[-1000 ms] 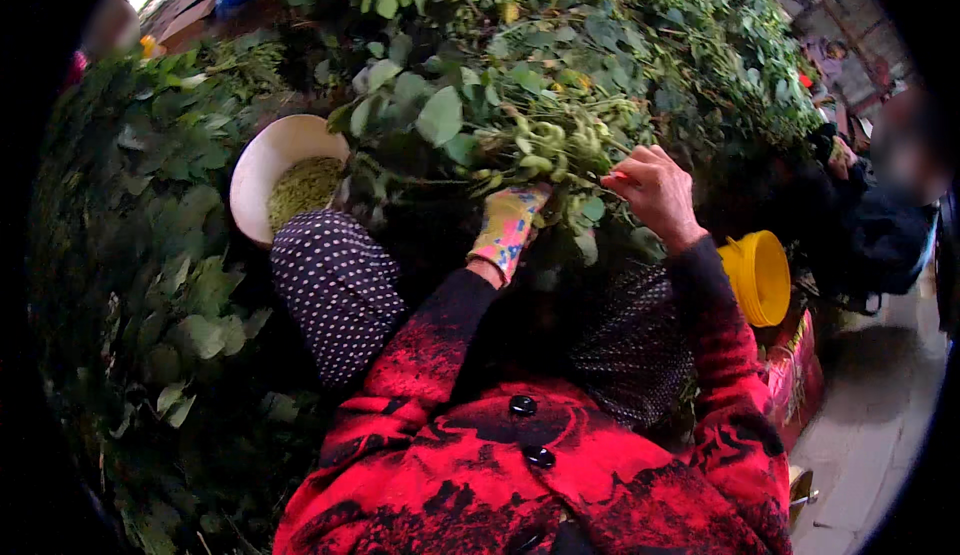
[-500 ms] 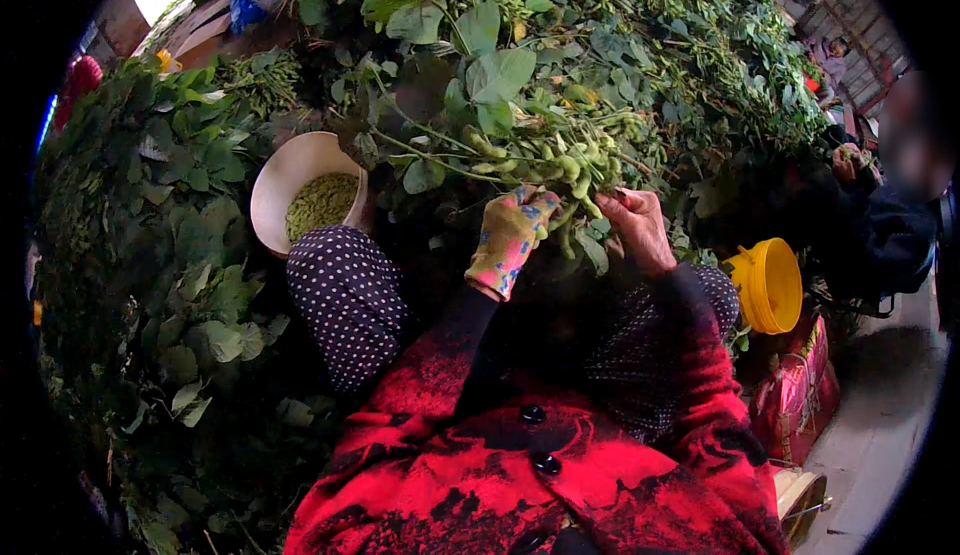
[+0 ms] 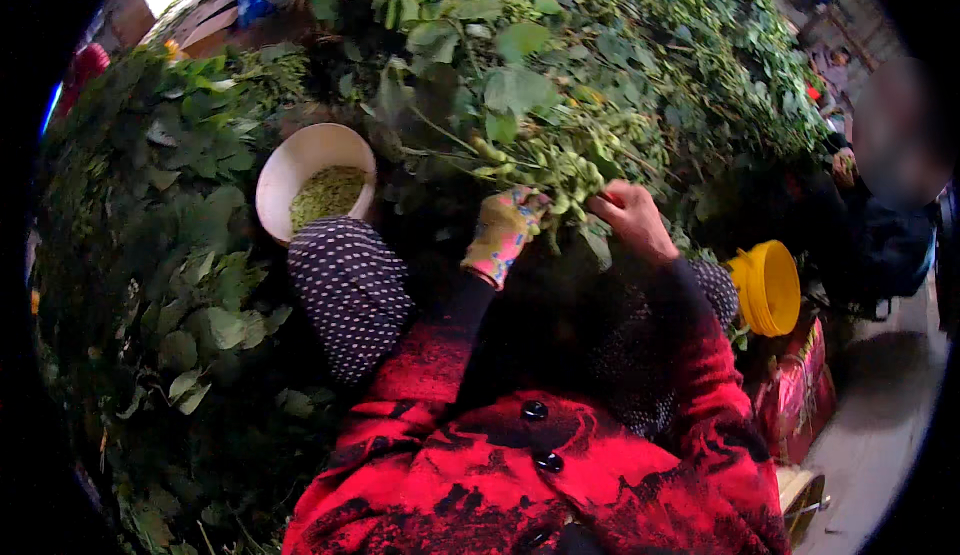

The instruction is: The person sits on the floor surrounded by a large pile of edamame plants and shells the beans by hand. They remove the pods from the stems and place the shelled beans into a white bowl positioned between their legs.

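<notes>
A leafy soybean plant [image 3: 520,90] with a thick cluster of green pods [image 3: 570,175] lies across in front of me. My left hand [image 3: 503,232], in a patterned yellow and pink glove, is closed around its stem just below the pods. At the right side of the cluster, my bare right hand [image 3: 637,219] has thumb and fingers pinched together on a pod; the fingertips are partly hidden. Left of my gloved hand, by my dotted knee, a white bucket [image 3: 270,180] holds a layer of loose green beans [image 3: 330,193].
Heaps of cut plants [image 3: 680,45] rise ahead, and another leafy heap [image 3: 170,255] lies along my left. A yellow bucket [image 3: 768,288] stands beside my right knee, above a red bag [image 3: 798,390]. Another person [image 3: 895,225] sits at the right.
My right hand has shifted slightly left and stays at the pods. The plant's leaves have swung a little, while my left hand keeps its hold on the stem.
</notes>
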Demonstrator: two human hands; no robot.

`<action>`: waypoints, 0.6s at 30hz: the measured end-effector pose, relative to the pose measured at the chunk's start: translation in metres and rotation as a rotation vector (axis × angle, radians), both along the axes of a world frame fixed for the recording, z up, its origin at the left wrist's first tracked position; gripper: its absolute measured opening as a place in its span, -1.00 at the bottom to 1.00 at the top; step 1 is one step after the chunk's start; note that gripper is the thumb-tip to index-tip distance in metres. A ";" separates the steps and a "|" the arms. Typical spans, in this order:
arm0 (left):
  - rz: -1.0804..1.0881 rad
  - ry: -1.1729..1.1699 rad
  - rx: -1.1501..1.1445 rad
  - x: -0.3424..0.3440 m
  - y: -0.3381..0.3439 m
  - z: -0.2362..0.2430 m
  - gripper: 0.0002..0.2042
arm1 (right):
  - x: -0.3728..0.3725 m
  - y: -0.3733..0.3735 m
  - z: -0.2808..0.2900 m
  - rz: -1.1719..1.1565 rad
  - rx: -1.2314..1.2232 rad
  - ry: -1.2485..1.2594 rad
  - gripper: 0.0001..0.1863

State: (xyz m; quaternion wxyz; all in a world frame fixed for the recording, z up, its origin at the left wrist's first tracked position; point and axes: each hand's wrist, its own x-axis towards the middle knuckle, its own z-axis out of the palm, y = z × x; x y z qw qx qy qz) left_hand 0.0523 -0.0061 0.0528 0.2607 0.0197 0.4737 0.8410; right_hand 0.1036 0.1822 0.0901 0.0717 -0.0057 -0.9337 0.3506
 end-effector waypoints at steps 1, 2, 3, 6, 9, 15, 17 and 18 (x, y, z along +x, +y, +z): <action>-0.050 0.279 -0.260 -0.008 -0.007 -0.004 -0.82 | -0.012 0.000 -0.002 0.051 0.041 0.102 -0.74; -0.055 0.334 -0.309 -0.007 -0.005 -0.008 -0.82 | -0.014 0.002 0.000 -0.009 -0.060 -0.007 -0.76; -0.058 0.390 -0.359 -0.005 -0.002 -0.010 -0.83 | -0.013 0.008 0.005 -0.033 0.040 -0.092 -0.74; -0.077 0.421 -0.421 -0.003 -0.007 0.007 -0.83 | -0.019 0.001 0.021 0.015 -0.005 -0.195 -0.76; -0.052 0.386 -0.359 -0.009 -0.013 0.012 -0.85 | -0.024 -0.008 0.016 0.144 -0.327 -0.152 -0.84; -0.028 0.397 -0.273 -0.020 -0.018 -0.002 -0.86 | -0.037 -0.004 0.009 0.078 -0.094 -0.016 -0.86; -0.006 0.275 -0.147 -0.016 -0.025 0.006 -0.86 | -0.041 -0.027 0.019 0.084 -0.040 0.246 -0.87; 0.009 0.373 -0.212 -0.016 -0.019 0.013 -0.86 | -0.047 -0.024 0.014 0.043 0.099 0.329 -0.86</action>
